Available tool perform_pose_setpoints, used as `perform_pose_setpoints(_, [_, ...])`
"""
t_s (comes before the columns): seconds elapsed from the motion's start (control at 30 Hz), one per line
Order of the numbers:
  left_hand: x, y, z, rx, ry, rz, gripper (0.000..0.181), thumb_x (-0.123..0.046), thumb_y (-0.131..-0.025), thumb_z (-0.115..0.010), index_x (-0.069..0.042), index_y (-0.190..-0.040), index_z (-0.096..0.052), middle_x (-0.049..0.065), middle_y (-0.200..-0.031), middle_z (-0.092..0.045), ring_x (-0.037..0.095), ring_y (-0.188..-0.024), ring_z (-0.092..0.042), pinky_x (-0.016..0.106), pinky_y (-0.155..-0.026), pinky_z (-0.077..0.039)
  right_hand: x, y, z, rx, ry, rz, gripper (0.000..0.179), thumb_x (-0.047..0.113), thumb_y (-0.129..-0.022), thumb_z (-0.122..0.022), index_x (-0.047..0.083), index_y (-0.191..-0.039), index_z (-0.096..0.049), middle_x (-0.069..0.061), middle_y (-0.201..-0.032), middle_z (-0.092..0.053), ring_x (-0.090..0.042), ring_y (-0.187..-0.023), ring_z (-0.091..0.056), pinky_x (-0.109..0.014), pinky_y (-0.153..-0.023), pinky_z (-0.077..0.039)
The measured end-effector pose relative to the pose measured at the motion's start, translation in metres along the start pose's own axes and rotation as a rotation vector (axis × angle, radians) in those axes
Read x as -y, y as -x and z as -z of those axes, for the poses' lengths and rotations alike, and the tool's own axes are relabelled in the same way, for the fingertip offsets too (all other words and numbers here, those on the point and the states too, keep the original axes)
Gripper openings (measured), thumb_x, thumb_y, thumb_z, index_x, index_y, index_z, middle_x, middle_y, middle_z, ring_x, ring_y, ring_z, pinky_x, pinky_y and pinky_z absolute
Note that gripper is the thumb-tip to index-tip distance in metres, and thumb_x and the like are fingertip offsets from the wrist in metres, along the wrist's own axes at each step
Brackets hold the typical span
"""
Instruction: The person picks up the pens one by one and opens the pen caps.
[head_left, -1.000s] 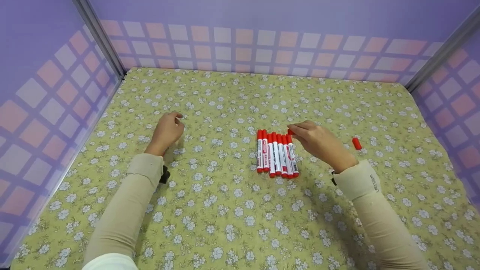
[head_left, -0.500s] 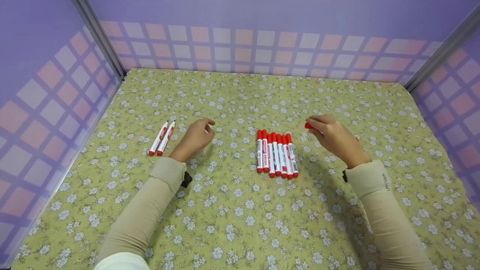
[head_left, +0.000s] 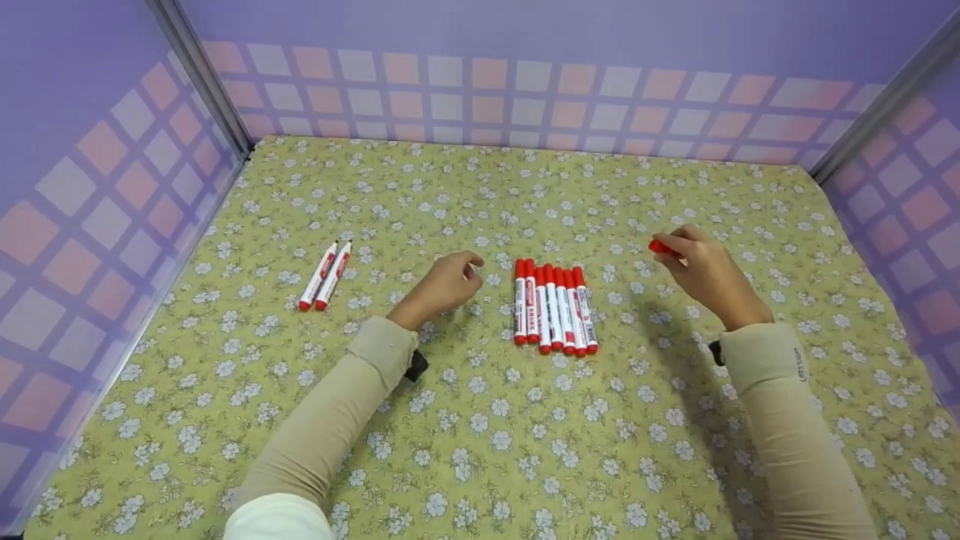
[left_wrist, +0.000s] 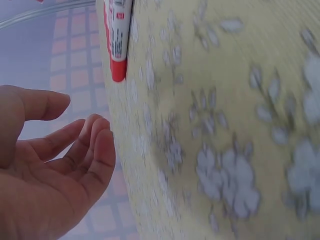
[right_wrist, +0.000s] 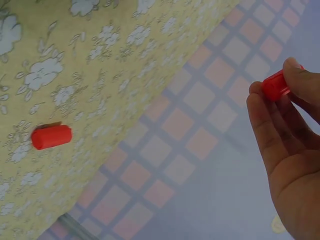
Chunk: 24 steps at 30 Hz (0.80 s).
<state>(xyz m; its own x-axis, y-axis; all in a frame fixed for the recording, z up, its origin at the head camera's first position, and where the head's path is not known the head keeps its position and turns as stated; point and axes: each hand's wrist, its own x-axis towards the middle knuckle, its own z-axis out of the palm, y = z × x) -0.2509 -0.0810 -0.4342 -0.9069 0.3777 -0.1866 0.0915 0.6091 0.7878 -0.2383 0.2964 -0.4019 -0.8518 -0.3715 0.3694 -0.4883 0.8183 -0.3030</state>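
My right hand (head_left: 709, 274) pinches a red marker cap (right_wrist: 276, 86) between thumb and fingertips, above the cloth. A second red cap (right_wrist: 52, 137) lies on the cloth, seen in the right wrist view; in the head view my right hand covers it. My left hand (head_left: 448, 283) holds nothing, its fingers loosely bent, just left of a row of several capped red-and-white markers (head_left: 553, 307). Away to the left, two uncapped markers (head_left: 324, 276) lie side by side with dark tips pointing to the back. One marker (left_wrist: 120, 37) of the row shows in the left wrist view.
A yellow-green flowered cloth (head_left: 465, 450) covers the table. Purple panels with pink and white squares (head_left: 487, 101) stand at the back and both sides. Grey metal posts (head_left: 202, 75) mark the back corners.
My left hand has moved right from over the two uncapped markers to beside the row, uncovering them. My right hand has carried the pinched cap to the right, away from the row.
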Motion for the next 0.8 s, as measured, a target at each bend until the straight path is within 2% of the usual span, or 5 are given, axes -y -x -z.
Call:
perform_pose_setpoints(0.1, [-0.002, -0.004, -0.007, 0.015, 0.001, -0.014, 0.040, -0.016, -0.100, -0.044, -0.003, -0.138, -0.047, 0.011, -0.102, -0.059, 0.010, -0.052, -0.037, 0.028, -0.054, -0.035, -0.006, 0.002, 0.002, 0.003, -0.020, -0.047, 0.028, 0.002, -0.090, -0.063, -0.005, -0.118, -0.065, -0.021, -0.100, -0.060, -0.033, -0.084, -0.062, -0.045, -0.069, -0.053])
perform_pose_setpoints(0.27, [-0.006, -0.009, -0.017, 0.026, -0.026, -0.019, 0.040, -0.018, -0.100, -0.045, -0.003, -0.137, -0.049, 0.011, -0.103, -0.060, 0.012, -0.060, -0.043, 0.028, -0.059, -0.038, -0.016, 0.007, 0.007, 0.025, -0.053, -0.135, 0.029, 0.003, -0.091, -0.063, -0.006, -0.118, -0.064, -0.022, -0.102, -0.061, -0.036, -0.089, -0.062, -0.050, -0.075, -0.052])
perform_pose_setpoints(0.47, [-0.013, -0.013, -0.028, 0.044, -0.028, 0.023, 0.040, -0.018, -0.100, -0.044, -0.004, -0.137, -0.048, 0.010, -0.103, -0.060, 0.012, -0.060, -0.043, 0.029, -0.059, -0.038, -0.030, 0.013, 0.013, 0.038, -0.121, -0.249, 0.032, 0.007, -0.092, -0.063, -0.006, -0.121, -0.063, -0.024, -0.103, -0.063, -0.037, -0.089, -0.064, -0.051, -0.076, -0.052])
perform_pose_setpoints(0.63, [-0.016, -0.015, -0.035, 0.047, -0.016, 0.036, 0.039, -0.018, -0.098, -0.046, -0.004, -0.135, -0.049, 0.008, -0.100, -0.059, 0.012, -0.063, -0.044, 0.028, -0.061, -0.039, -0.042, 0.018, 0.014, -0.004, -0.123, -0.274, 0.031, 0.008, -0.092, -0.063, -0.008, -0.118, -0.064, -0.028, -0.103, -0.064, -0.039, -0.089, -0.063, -0.052, -0.077, -0.051])
perform_pose_setpoints(0.8, [-0.017, -0.015, -0.040, 0.045, -0.029, 0.000, 0.037, -0.016, -0.097, -0.047, -0.003, -0.131, -0.052, 0.004, -0.091, -0.057, 0.011, -0.061, -0.043, 0.026, -0.059, -0.037, -0.054, 0.024, 0.015, 0.000, -0.124, -0.325, 0.031, 0.008, -0.093, -0.061, -0.010, -0.119, -0.063, -0.030, -0.105, -0.062, -0.041, -0.091, -0.061, -0.054, -0.077, -0.050])
